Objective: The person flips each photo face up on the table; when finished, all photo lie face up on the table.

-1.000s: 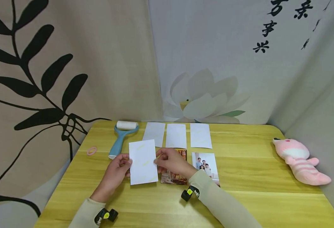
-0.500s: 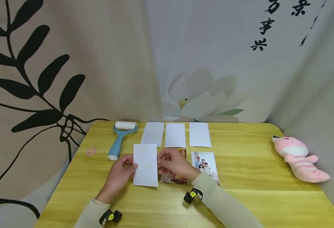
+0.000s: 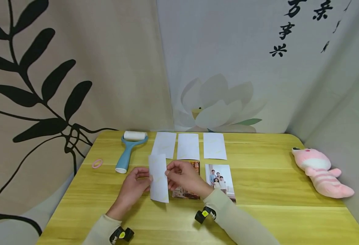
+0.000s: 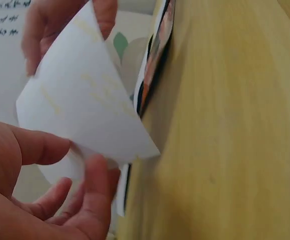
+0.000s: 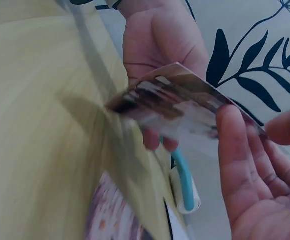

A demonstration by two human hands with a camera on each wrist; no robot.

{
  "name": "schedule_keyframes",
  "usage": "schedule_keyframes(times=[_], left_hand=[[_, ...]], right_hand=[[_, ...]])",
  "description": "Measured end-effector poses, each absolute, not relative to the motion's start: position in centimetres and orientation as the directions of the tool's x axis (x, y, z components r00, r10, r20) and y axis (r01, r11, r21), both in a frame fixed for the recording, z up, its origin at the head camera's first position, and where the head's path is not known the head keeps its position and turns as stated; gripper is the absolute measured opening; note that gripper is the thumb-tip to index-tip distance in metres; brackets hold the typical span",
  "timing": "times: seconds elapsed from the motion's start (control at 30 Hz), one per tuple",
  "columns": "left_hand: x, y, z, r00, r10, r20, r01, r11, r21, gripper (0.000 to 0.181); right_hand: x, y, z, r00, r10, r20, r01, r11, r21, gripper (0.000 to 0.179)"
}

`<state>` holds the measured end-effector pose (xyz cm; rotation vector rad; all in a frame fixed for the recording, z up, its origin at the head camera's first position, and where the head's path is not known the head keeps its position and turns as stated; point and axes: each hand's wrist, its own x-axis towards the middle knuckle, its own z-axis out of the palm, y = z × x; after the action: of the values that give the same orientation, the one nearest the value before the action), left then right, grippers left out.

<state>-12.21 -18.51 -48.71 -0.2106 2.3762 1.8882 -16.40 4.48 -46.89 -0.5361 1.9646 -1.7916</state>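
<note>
Between both hands a photo print (image 3: 159,180) is held up over the table, its white back toward the head camera. Its printed side (image 5: 180,107) shows in the right wrist view, too blurred to make out. My left hand (image 3: 134,187) pinches the left edge, with the thumb on the white back. At the opposite edge, my right hand (image 3: 186,177) pinches the print between thumb and fingers. In the left wrist view the paper (image 4: 89,100) looks turned and slightly curved. Beneath the right hand lies a dark reddish-brown photo (image 3: 185,193), partly hidden; a family portrait (image 3: 219,178) lies beside it.
Along the back edge lie three white cards (image 3: 164,145), (image 3: 188,146), (image 3: 215,146) in a row. A blue-handled lint roller (image 3: 126,154) rests left of them, near a pink ring (image 3: 97,163). The pink plush toy (image 3: 321,172) lies at the table's right side.
The held print has turned about its upright axis, so its white back looks narrower. My left hand has moved right, closer to the right hand, which has barely shifted.
</note>
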Motion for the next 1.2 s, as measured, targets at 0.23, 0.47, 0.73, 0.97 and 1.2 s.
schedule_keyframes(times=[0.23,0.47,0.73,0.97,1.2], left_hand=[[-11.6,-17.5,-47.3,-0.997,0.02,-0.068,-0.06,0.283,0.957,0.038],[-10.8,-16.7,-46.2,-0.996,0.079,-0.035,-0.023,0.146,0.989,0.042],[-10.4,-16.5,-45.7,-0.997,0.077,-0.001,0.011,0.157,0.988,0.046],[-10.6,-16.7,-45.9,-0.998,0.057,-0.009,0.0,0.156,0.988,0.045],[-10.8,-16.7,-45.8,-0.999,0.029,-0.014,-0.01,0.127,0.992,0.044]], right_hand=[[-16.0,3.1,-45.6,-0.85,-0.527,0.009,-0.048,0.059,-0.997,0.012],[-15.9,1.7,-45.2,-0.876,-0.475,0.08,-0.137,0.087,-0.987,0.011],[-16.3,0.7,-45.5,-0.898,-0.429,0.092,-0.157,0.118,-0.981,0.012],[-16.6,0.6,-45.6,-0.89,-0.444,0.101,-0.173,0.125,-0.977,0.009],[-16.9,1.4,-45.3,-0.882,-0.448,0.149,-0.231,0.135,-0.963,0.007]])
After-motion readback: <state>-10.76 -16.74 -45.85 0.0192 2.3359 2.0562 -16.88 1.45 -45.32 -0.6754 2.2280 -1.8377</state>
